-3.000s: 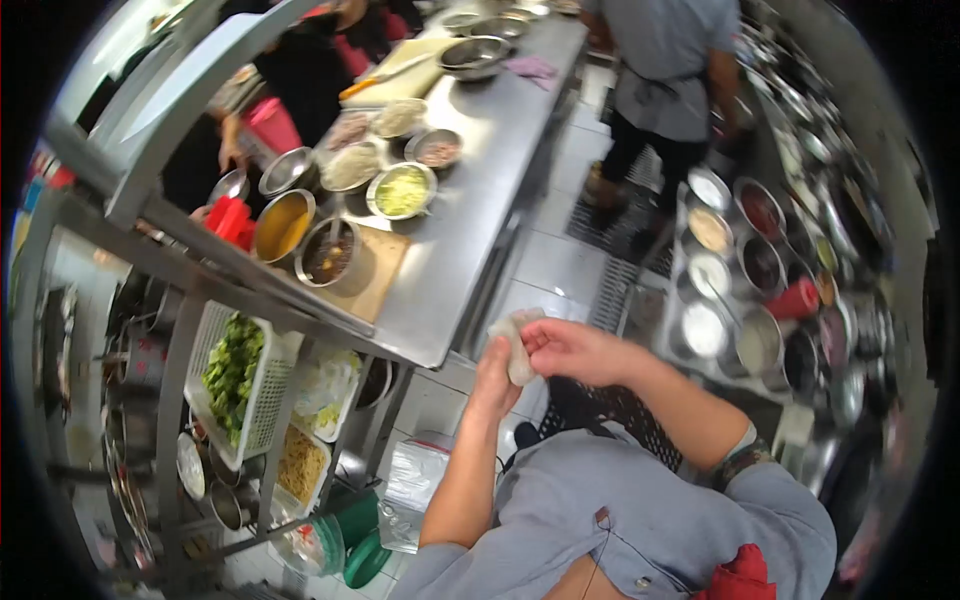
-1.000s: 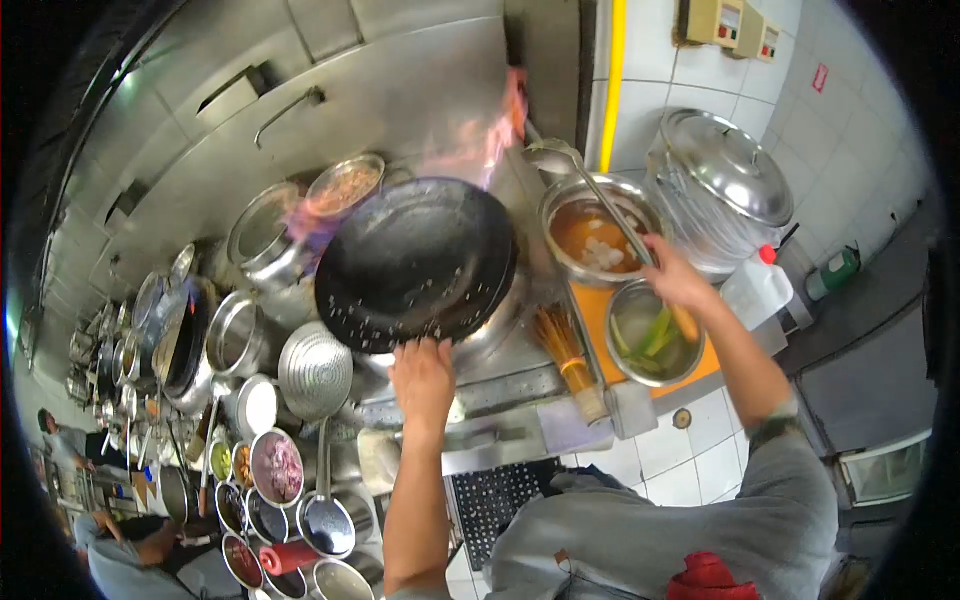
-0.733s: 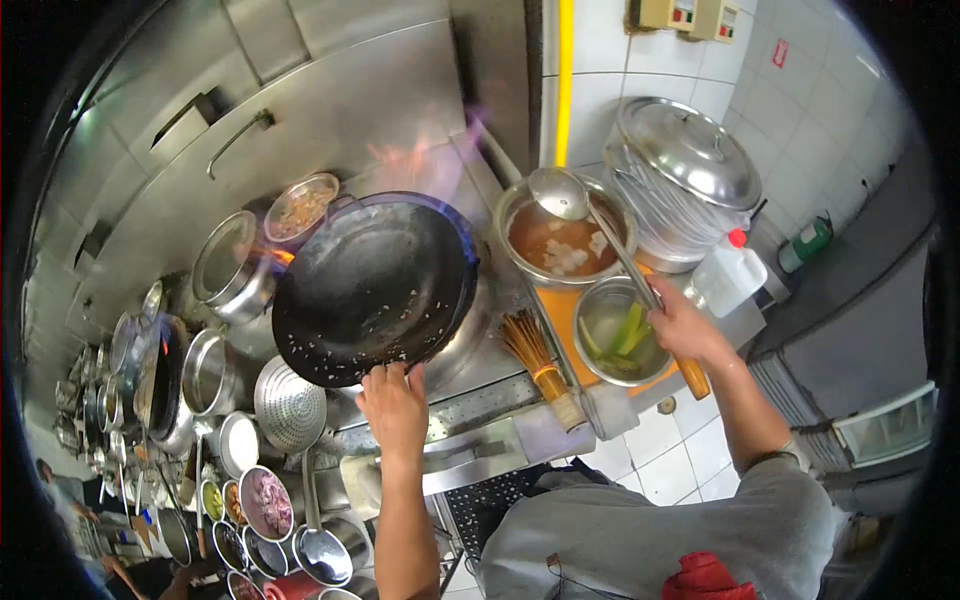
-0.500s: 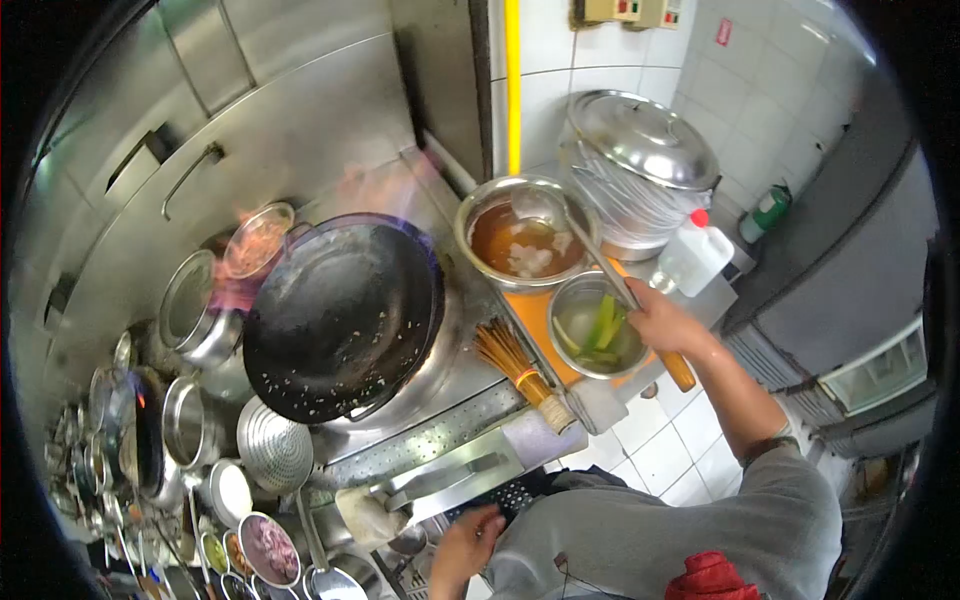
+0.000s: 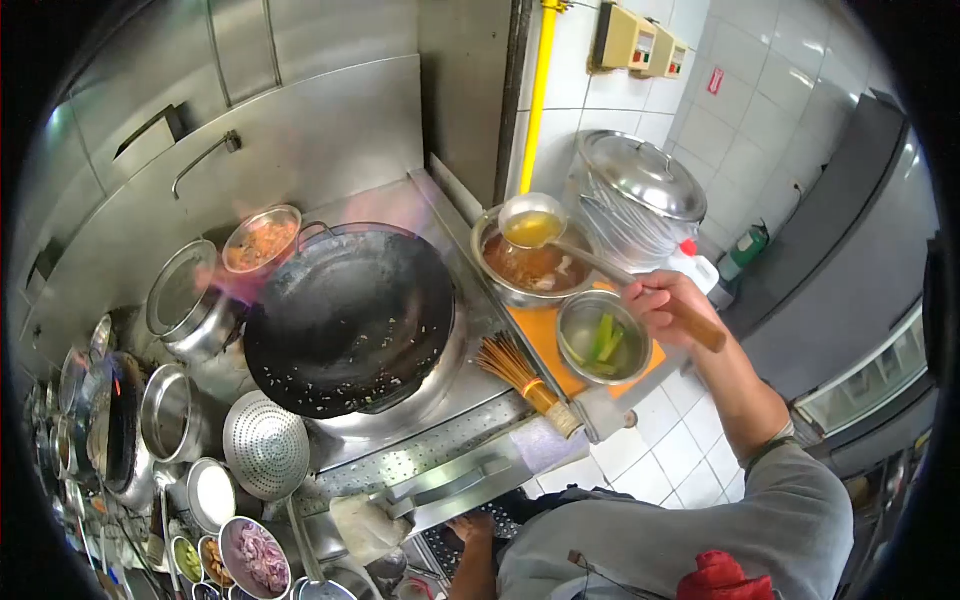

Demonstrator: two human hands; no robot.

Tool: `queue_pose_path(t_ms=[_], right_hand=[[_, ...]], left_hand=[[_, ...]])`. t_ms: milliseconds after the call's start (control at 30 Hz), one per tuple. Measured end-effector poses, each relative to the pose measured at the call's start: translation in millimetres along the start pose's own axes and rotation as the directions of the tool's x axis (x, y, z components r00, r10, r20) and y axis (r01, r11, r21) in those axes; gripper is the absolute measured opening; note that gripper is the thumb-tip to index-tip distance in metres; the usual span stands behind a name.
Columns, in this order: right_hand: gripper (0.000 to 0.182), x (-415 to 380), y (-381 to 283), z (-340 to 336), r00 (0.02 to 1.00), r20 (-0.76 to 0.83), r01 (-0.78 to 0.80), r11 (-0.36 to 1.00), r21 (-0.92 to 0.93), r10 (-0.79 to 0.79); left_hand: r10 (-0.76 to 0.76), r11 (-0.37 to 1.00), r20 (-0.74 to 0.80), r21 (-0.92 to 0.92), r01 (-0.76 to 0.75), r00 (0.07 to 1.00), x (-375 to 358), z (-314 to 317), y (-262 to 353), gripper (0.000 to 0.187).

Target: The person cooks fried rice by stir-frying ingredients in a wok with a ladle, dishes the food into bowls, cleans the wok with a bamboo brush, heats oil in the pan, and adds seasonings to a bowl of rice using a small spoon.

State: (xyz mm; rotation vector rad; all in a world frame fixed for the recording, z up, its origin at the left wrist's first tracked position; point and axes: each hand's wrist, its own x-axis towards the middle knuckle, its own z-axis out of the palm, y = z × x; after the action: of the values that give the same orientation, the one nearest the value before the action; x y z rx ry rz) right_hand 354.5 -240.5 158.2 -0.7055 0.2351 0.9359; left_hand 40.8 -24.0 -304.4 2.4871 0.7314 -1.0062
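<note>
View: a single head-worn camera was used; no second view was given.
Facing: it was aimed forward and down at the wok [image 5: 350,320].
Nearness: the wok was seen close, within arm's reach.

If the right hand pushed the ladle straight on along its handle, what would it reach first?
The right hand holds a ladle of yellow liquid above the broth bowl. Along the handle's line, the steel back wall probably comes first, though depth is unclear.
</note>
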Motion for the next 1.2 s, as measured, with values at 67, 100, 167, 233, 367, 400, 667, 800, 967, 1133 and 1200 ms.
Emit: queue_pose_path(t_ms=[67,100,167,233,367,400,667,800,967,1133,1200], right_hand=[[0.012,0.5,5.5,15.8,0.999,0.053,-0.001,1.0,-0.007,0.002],[0.012,1.4,9.0,21.4,0.997,0.078,-0.006,1.0,-0.007,0.006],[0.015,4.9,17.3,32.7,0.992,0.127,-0.025,1.0,-0.001,0.025],[0.015,16.7,23.8,39.3,0.986,0.152,-0.065,0.998,-0.015,0.066],[0.006,41.1,41.4,61.4,0.984,0.155,-0.066,0.987,-0.144,0.088],[0.005,48.1,43.9,63.5,0.985,0.146,-0.065,0.981,-0.184,0.093],[0.02,92.3,66.7,86.4,0.983,0.16,0.007,0.846,-0.533,0.092],[0.055,99.2,81.5,99.1,0.995,0.087,0.096,0.666,-0.74,-0.047],[0.065,110.3,90.0,96.0,0.991,0.131,0.135,0.151,-0.979,-0.032],[0.066,104.5,94.6,56.1,0.776,0.599,0.389,-0.597,-0.701,-0.198],[0.068,89.6,81.1,51.8,0.815,0.519,0.324,-0.54,-0.777,-0.258]], left_hand=[[-0.018,1.0,0.004,-0.008,0.018,1.0,0.3,-1.0,0.9,0.06],[-0.036,0.999,-0.016,-0.04,0.036,0.999,13.1,15.5,-1.8,0.06],[-0.053,0.995,-0.028,-0.081,0.051,0.998,18.0,26.2,-4.7,0.06],[-0.046,0.994,-0.018,-0.096,0.044,0.999,13.9,14.6,-4.0,0.06],[-0.038,0.996,-0.02,-0.085,0.036,0.999,-0.6,0.1,-0.3,0.066],[-0.046,0.994,-0.039,-0.104,0.042,0.998,-1.2,1.6,-1.3,0.068],[-0.115,0.969,-0.109,-0.231,0.088,0.987,7.1,14.3,3.2,0.077],[-0.127,0.898,-0.261,-0.44,-0.001,0.957,3.8,9.4,4.2,0.072],[-0.165,0.763,-0.329,-0.64,-0.091,0.93,49.2,12.7,1.7,0.062],[-0.183,0.876,-0.261,-0.481,0.037,0.948,58.1,-6.5,13.9,0.058],[-0.188,0.89,-0.247,-0.452,0.059,0.95,60.3,-11.8,14.5,0.057]])
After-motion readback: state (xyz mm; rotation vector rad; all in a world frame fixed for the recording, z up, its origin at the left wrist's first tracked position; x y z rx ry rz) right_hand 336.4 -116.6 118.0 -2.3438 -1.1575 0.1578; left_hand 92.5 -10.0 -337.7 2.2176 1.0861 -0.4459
